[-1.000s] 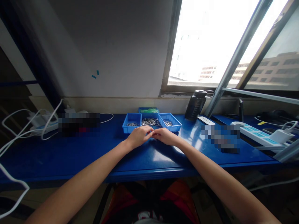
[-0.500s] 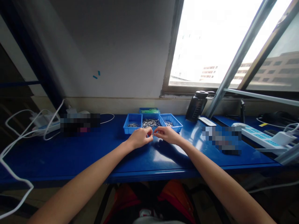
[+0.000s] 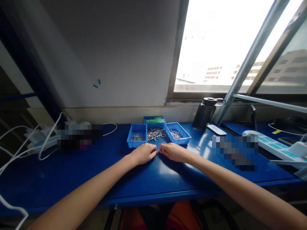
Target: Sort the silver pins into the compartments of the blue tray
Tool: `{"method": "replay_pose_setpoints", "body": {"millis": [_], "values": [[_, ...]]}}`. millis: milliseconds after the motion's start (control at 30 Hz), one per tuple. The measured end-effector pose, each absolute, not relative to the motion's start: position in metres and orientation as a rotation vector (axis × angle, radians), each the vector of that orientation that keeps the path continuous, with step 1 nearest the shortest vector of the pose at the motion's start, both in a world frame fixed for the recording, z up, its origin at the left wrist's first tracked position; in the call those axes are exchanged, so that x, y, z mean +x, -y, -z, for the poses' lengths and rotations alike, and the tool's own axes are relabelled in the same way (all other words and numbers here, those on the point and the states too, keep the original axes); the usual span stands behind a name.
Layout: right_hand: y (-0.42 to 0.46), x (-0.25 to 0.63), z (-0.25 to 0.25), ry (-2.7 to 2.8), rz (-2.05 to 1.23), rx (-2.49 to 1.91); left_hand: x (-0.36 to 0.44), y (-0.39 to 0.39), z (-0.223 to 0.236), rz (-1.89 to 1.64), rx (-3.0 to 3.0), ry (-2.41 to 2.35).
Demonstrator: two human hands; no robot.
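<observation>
My left hand [image 3: 144, 153] and my right hand [image 3: 174, 151] are held low over the blue table [image 3: 141, 182], fingertips close together. Each hand is closed in a pinch; whatever lies between the fingertips is too small to make out. Just beyond them is a loose pile of thin, shiny metal pieces [image 3: 155, 134], like rivets or pins. To its left stands a blue bin [image 3: 129, 138] with some similar metal pieces inside. A second blue bin [image 3: 186, 140], turned at an angle, holds more of them on the right.
Behind the pile, a smaller blue bin [image 3: 145, 118] contains green plastic-looking material. A black bottle [image 3: 204, 114] stands back right near a white flat device [image 3: 216, 130]. A power strip [image 3: 268, 142] lies at right; white cables [image 3: 51, 135] tangle at left.
My fingertips, together a second ago, have come slightly apart, with both hands still pinched. The view has tilted a little upward, so the bins and table sit lower in the picture.
</observation>
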State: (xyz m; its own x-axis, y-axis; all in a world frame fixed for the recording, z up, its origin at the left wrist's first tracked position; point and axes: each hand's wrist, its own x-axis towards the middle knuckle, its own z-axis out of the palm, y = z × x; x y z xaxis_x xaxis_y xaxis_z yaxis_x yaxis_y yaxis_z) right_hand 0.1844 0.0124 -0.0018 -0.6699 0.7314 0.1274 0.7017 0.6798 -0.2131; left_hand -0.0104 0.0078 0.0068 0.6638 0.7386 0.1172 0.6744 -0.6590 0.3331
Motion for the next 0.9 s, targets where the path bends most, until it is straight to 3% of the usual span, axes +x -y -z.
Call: {"method": "replay_pose_setpoints", "body": {"millis": [167, 900], "values": [[-0.019, 0.183, -0.006, 2.797, -0.269, -1.154, -0.012, -0.016, -0.010, -0.306, 2.536, -1.097], [-0.023, 0.182, 0.000, 2.661, -0.527, -1.190, -0.011, -0.021, 0.010, -0.704, 2.163, -1.074]]}}
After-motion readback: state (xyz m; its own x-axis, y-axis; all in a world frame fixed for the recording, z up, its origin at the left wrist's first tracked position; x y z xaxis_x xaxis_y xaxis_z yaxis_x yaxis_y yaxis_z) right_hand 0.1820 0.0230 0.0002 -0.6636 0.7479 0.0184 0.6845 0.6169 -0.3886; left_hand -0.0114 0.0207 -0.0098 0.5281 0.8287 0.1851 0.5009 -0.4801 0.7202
